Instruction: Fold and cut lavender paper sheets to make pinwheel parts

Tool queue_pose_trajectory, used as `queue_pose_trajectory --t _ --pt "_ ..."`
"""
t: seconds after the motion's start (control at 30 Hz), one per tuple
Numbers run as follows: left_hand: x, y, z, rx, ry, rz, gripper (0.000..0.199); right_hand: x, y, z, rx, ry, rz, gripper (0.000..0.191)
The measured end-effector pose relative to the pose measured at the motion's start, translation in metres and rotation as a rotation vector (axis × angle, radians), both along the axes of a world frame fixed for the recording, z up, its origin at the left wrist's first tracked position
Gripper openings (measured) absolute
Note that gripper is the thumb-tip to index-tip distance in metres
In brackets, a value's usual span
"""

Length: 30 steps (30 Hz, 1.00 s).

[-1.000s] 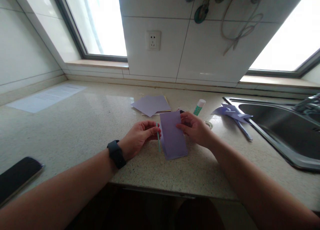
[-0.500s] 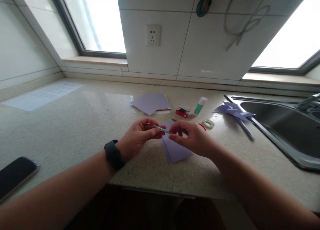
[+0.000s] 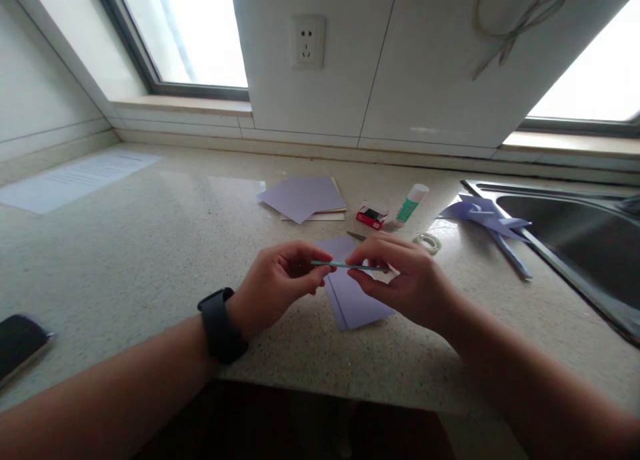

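left hand (image 3: 280, 277): thumb and fingers clamped on left end of thin green stick (image 3: 340, 265)
right hand (image 3: 407, 277): same stick pinched, toward its other end
stick position: held roughly level between both hands, over purple sheets (image 3: 357, 307)
sheets: laid overlapping on countertop (image 3: 175, 260)
beyond right hand: red box (image 3: 371, 217), glue stick (image 3: 411, 205), tape roll (image 3: 435, 245) placed near one another

The speckled countertop (image 3: 165, 280) bears purple sheets (image 3: 357, 307), a red box (image 3: 371, 217), glue stick (image 3: 411, 205) and tape (image 3: 435, 247).
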<state>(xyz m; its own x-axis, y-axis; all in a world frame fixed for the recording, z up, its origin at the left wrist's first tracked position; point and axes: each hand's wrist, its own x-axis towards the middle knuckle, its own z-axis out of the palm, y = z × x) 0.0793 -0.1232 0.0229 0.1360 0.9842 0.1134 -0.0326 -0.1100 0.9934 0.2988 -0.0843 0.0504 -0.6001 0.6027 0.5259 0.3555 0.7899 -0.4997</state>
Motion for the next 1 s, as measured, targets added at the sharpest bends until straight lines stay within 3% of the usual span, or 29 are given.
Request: queue_pose_trajectory --t 0.57,1.0 --pt "0.000 -0.007 -0.001 0.107 0.148 0.143 0.017 0.014 0.007 -0.001 0.044 0.031 -0.089 0.008" --pt "0.000 -0.007 0.001 0.154 0.230 0.131 0.015 0.013 0.009 0.003 0.126 0.056 0.012 0.011"
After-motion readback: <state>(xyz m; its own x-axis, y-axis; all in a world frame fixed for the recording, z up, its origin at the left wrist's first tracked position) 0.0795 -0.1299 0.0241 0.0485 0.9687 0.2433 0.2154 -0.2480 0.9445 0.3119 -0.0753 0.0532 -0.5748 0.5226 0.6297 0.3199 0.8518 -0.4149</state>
